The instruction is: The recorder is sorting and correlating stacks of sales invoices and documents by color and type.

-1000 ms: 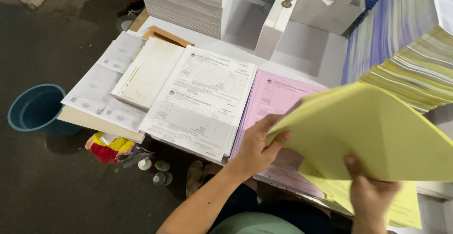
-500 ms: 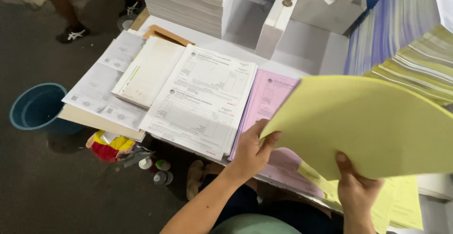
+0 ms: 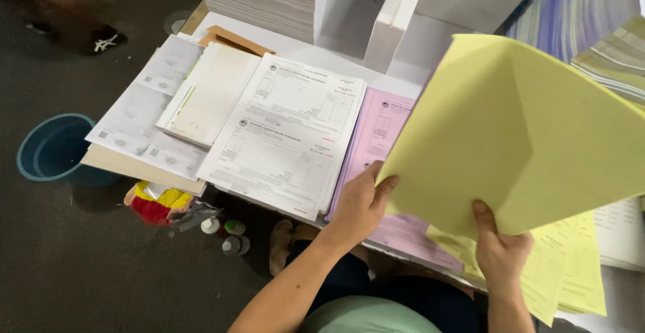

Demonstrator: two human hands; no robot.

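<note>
1. The yellow sheets (image 3: 517, 131) are lifted above the desk (image 3: 349, 57), over the pink stack (image 3: 379, 138).
2. Left hand (image 3: 359, 205) pinches their lower left corner, fingers clamped.
3. Right hand (image 3: 500, 252) grips the bottom edge, thumb on top; its fingers underneath are probably closed too.

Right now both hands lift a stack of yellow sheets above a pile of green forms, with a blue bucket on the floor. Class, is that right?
Not quite. The head view shows the pile of forms is pink, not green. The left hand and right hand do lift the yellow sheets, and the blue bucket is on the floor.
</note>
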